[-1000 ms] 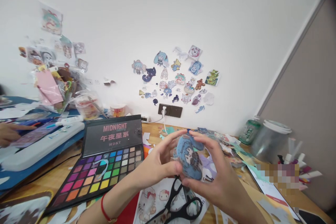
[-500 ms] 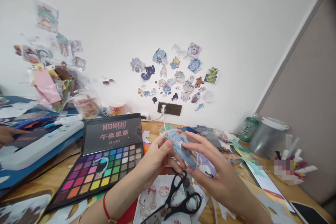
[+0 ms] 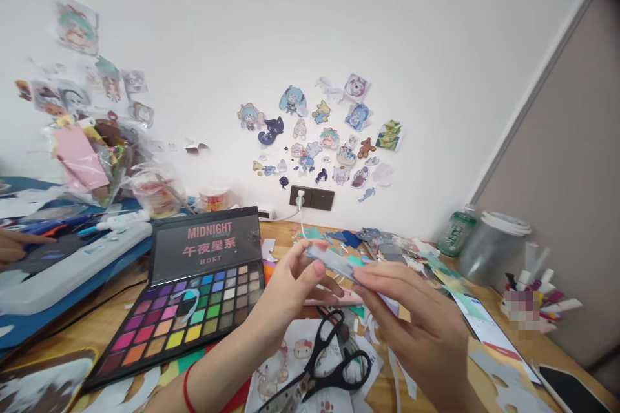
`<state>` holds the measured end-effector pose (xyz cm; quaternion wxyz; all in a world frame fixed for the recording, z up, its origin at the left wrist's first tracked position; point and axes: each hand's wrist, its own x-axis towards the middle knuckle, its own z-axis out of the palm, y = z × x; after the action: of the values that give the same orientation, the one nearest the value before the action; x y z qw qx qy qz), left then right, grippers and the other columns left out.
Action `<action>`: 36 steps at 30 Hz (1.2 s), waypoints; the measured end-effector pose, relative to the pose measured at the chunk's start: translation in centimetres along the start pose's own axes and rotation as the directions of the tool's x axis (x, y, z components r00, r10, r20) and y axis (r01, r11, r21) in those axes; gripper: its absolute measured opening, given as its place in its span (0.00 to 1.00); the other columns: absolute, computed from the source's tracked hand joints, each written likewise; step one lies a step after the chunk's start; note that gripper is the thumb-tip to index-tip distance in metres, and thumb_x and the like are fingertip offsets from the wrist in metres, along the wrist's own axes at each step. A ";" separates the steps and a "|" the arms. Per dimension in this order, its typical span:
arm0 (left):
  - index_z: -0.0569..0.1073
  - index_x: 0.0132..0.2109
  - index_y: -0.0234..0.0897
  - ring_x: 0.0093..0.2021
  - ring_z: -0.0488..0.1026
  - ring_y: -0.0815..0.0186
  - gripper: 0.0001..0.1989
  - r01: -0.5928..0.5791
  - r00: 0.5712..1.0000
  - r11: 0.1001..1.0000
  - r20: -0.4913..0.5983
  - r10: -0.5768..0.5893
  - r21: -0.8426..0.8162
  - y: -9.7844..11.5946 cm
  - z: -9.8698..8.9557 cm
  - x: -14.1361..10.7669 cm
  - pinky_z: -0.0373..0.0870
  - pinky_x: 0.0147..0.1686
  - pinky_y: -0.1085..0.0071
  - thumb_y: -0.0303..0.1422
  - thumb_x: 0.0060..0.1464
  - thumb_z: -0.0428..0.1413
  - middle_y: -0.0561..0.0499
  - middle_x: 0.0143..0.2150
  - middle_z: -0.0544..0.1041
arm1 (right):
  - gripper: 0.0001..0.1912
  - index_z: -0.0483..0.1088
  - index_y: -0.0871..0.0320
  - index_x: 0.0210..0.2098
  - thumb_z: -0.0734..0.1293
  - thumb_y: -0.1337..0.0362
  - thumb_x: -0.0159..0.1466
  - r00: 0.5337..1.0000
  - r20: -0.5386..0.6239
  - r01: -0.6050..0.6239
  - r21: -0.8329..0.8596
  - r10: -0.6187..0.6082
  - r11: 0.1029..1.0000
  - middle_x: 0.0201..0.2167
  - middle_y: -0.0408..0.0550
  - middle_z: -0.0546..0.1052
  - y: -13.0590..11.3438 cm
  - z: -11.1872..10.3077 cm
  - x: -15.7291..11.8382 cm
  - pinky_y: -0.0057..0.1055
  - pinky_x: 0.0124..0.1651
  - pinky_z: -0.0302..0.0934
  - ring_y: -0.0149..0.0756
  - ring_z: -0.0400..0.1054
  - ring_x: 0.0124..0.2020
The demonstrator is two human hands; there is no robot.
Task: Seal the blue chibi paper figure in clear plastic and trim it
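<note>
Grip: left hand [image 3: 290, 287] and right hand [image 3: 411, 316] both pinch one flat blue cut-out [image 3: 332, 260], held in the air above the wooden desk [image 3: 121, 316], just past the scissors. Left thumb and fingers close on its near-left end; right fingertips [image 3: 361, 276] close on its right end. Neither hand is open; each has only this piece

Orientation: cut-out lies nearly edge-on to the camera, tilted a little, so its printed face is mostly hidden. Looks like a thin glossy card or laminated sticker; which one, I cannot tell

Handling (judgement): very light, thin, somewhat flexible. Probably slick on the faces, so a pinch at the edges with pads on both faces suits it. Likely to crease if bent sharply between the two hands; no breakage risk otherwise. Best hold: outer margin, away from narrow cut details

Around it: black scissors [image 3: 324, 368] lie shut on printed sheets directly below the hands. Open eyeshadow palette [image 3: 194, 306] sits to the left, lid up. Loose paper scraps [image 3: 387, 248] pile beyond the hands toward the wall. Clear tub [image 3: 491, 245] and green bottle [image 3: 454, 232] stand at far right. Stickers [image 3: 320, 135] cover the wall. Another person's hand [image 3: 14, 245] rests at the far left edge, well apart
</note>
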<state>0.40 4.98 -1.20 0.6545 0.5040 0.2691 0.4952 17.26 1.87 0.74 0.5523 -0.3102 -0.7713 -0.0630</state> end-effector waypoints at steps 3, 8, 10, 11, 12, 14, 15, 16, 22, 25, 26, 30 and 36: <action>0.69 0.46 0.37 0.33 0.72 0.64 0.27 -0.172 0.981 0.977 -0.064 0.181 0.128 0.1 -0.5 0.4 0.70 0.35 0.70 0.47 0.43 0.63 0.51 0.33 0.74 | 0.10 0.75 0.50 0.33 0.70 0.73 0.56 0.973 -0.121 -0.194 0.040 0.197 0.980 0.29 0.40 0.79 0.3 -0.1 -0.2 0.29 0.35 0.68 0.33 0.73 0.30; 0.74 0.29 0.35 0.29 0.71 0.67 0.09 -0.153 0.973 0.946 -0.125 0.195 0.287 0.7 -0.4 0.6 0.68 0.32 0.74 0.36 0.47 0.62 0.54 0.26 0.72 | 0.05 0.75 0.54 0.29 0.72 0.61 0.54 0.736 -0.061 -0.607 0.380 0.674 0.698 0.25 0.42 0.79 1.3 -0.2 0.2 0.28 0.30 0.70 0.34 0.73 0.27; 0.73 0.29 0.35 0.29 0.72 0.68 0.08 -0.110 0.982 0.971 -0.125 0.138 0.214 0.9 -0.3 0.5 0.70 0.32 0.73 0.36 0.48 0.61 0.54 0.27 0.73 | 0.10 0.73 0.57 0.31 0.72 0.58 0.53 0.640 0.068 -0.688 0.494 0.765 0.532 0.27 0.45 0.79 1.7 0.0 0.5 0.30 0.31 0.71 0.35 0.73 0.27; 0.73 0.30 0.35 0.29 0.73 0.68 0.09 -0.093 0.986 0.980 -0.121 0.115 0.178 0.9 -0.2 0.4 0.70 0.32 0.73 0.36 0.49 0.61 0.54 0.27 0.73 | 0.11 0.72 0.58 0.32 0.72 0.58 0.53 0.613 0.149 -0.709 0.537 0.776 0.458 0.29 0.46 0.79 1.8 0.0 0.6 0.31 0.31 0.71 0.35 0.73 0.27; 0.73 0.30 0.35 0.29 0.73 0.69 0.09 -0.081 0.988 0.986 -0.115 0.098 0.149 1.0 -0.2 0.4 0.70 0.32 0.74 0.37 0.50 0.60 0.54 0.27 0.74 | 0.12 0.71 0.58 0.34 0.72 0.58 0.54 0.600 0.226 -0.721 0.569 0.768 0.396 0.31 0.47 0.79 1.8 0.1 0.8 0.33 0.31 0.71 0.36 0.74 0.28; 0.73 0.32 0.35 0.27 0.72 0.70 0.10 -0.061 0.991 0.992 -0.113 0.073 0.106 0.9 -0.2 0.4 0.70 0.31 0.74 0.38 0.52 0.59 0.53 0.27 0.75 | 0.14 0.69 0.58 0.38 0.71 0.59 0.55 0.605 0.344 -0.729 0.601 0.718 0.327 0.37 0.49 0.78 1.6 0.1 1.0 0.34 0.34 0.72 0.38 0.74 0.33; 0.72 0.32 0.35 0.25 0.71 0.71 0.11 -0.047 0.991 0.995 -0.118 0.057 0.089 0.9 -0.2 0.4 0.70 0.29 0.75 0.39 0.52 0.58 0.53 0.26 0.75 | 0.15 0.69 0.57 0.41 0.70 0.59 0.56 0.620 0.371 -0.727 0.603 0.691 0.328 0.39 0.50 0.78 1.4 0.1 1.0 0.35 0.35 0.72 0.39 0.74 0.36; 0.72 0.32 0.34 0.23 0.71 0.71 0.11 -0.028 0.991 0.997 -0.125 0.037 0.074 0.9 -0.1 0.4 0.69 0.27 0.76 0.39 0.52 0.58 0.53 0.25 0.74 | 0.16 0.68 0.57 0.43 0.70 0.60 0.56 0.641 0.375 -0.720 0.597 0.669 0.355 0.40 0.51 0.78 1.2 0.1 1.0 0.34 0.37 0.72 0.40 0.74 0.39; 0.71 0.31 0.34 0.18 0.70 0.72 0.12 0.101 0.984 0.995 -0.148 -0.103 -0.020 0.8 0.2 0.4 0.69 0.23 0.76 0.41 0.51 0.58 0.54 0.19 0.73 | 0.20 0.66 0.56 0.49 0.68 0.61 0.58 0.798 0.222 -0.593 0.459 0.561 0.662 0.46 0.53 0.76 0.4 0.3 0.4 0.39 0.46 0.71 0.42 0.71 0.47; 0.71 0.29 0.34 0.18 0.69 0.72 0.13 0.111 0.986 0.989 -0.114 -0.122 -0.097 0.8 0.3 0.2 0.69 0.23 0.76 0.41 0.51 0.58 0.54 0.18 0.73 | 0.20 0.69 0.55 0.48 0.70 0.62 0.56 0.817 0.185 -0.568 0.423 0.546 0.706 0.44 0.50 0.78 0.6 0.5 0.0 0.34 0.40 0.74 0.39 0.75 0.39; 0.71 0.29 0.34 0.18 0.70 0.72 0.13 0.138 0.983 0.983 -0.106 -0.151 -0.122 0.8 0.3 0.1 0.69 0.23 0.76 0.41 0.51 0.58 0.54 0.18 0.73 | 0.19 0.69 0.54 0.47 0.71 0.62 0.56 0.821 0.161 -0.560 0.415 0.548 0.717 0.43 0.50 0.78 0.6 0.6 -0.1 0.33 0.38 0.74 0.38 0.75 0.37; 0.73 0.36 0.34 0.20 0.73 0.70 0.11 0.234 0.965 0.951 -0.073 -0.253 -0.202 0.6 0.3 0.0 0.69 0.23 0.76 0.39 0.54 0.56 0.52 0.23 0.75 | 0.17 0.73 0.53 0.45 0.71 0.61 0.56 0.820 0.095 -0.559 0.349 0.565 0.752 0.41 0.48 0.79 0.7 0.5 -0.2 0.30 0.37 0.74 0.38 0.76 0.37; 0.75 0.38 0.28 0.18 0.71 0.76 0.09 0.278 0.957 0.898 0.014 -0.290 -0.340 -0.2 0.3 0.3 0.67 0.19 0.83 0.31 0.58 0.52 0.50 0.25 0.76 | 0.13 0.75 0.54 0.41 0.70 0.59 0.56 0.812 0.038 -0.562 0.316 0.582 0.764 0.32 0.45 0.79 0.6 0.5 0.1 0.30 0.32 0.74 0.35 0.75 0.31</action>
<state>0.90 5.16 -1.21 0.7914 0.3301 0.2626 0.4425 17.21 2.57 0.47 0.6108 -0.4367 -0.6222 0.2214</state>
